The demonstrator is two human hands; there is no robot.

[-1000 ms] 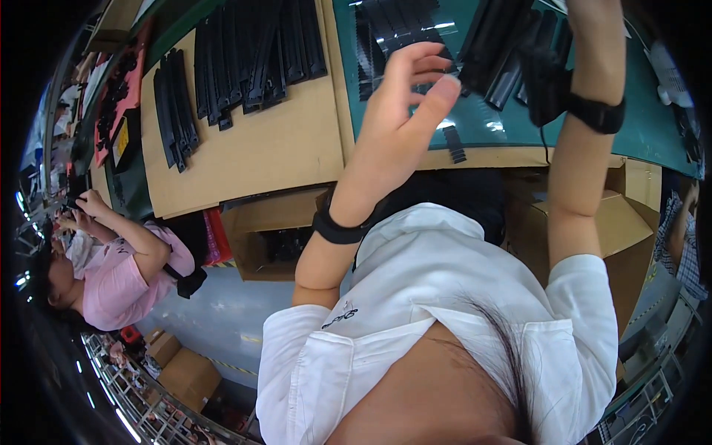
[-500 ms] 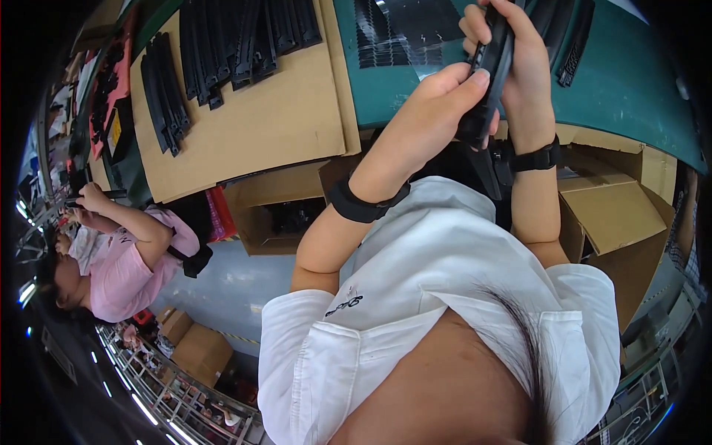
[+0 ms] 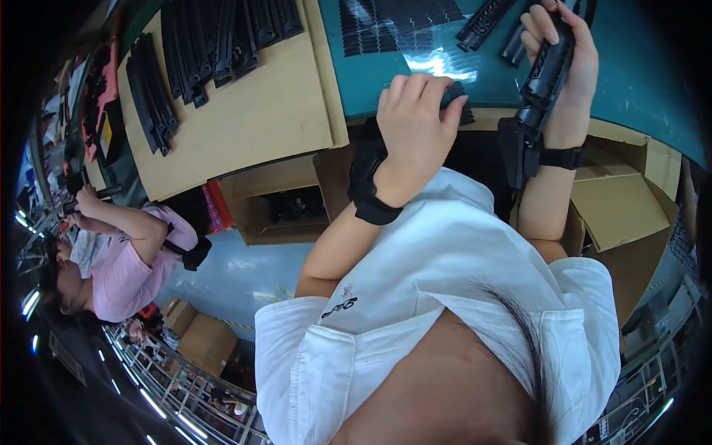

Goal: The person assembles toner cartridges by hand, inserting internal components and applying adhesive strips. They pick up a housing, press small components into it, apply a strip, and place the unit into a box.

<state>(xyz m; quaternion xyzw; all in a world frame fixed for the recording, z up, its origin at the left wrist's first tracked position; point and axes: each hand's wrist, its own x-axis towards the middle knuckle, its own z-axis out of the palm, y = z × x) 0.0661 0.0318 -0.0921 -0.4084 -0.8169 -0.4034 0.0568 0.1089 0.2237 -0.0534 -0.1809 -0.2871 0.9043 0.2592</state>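
My right hand [image 3: 567, 52] is wrapped round a long black plastic part [image 3: 545, 78], held tilted over the table's near edge. A wider black end piece [image 3: 515, 144] hangs at its lower end, by my right wrist. My left hand [image 3: 419, 111] is at the table's near edge, apart from that part. Its fingers and thumb curl round a small dark piece [image 3: 454, 94], mostly hidden by the hand; its kind cannot be told. More long black parts [image 3: 486, 22] lie on the green table [image 3: 630, 96] beyond my hands. Dark film-like strips with toothed edges [image 3: 378, 30] lie left of them.
To the left, cardboard [image 3: 252, 126] on the table bears several rows of long black strips [image 3: 230, 37]. Below it stands an open carton [image 3: 274, 241] with dark things inside. Another open carton [image 3: 623, 211] is by my right arm. A co-worker in pink [image 3: 133, 259] works at far left.
My left hand has let go of the long black part and moved down and left to the table's edge. My right hand has carried the part to the right. The view has shifted slightly.
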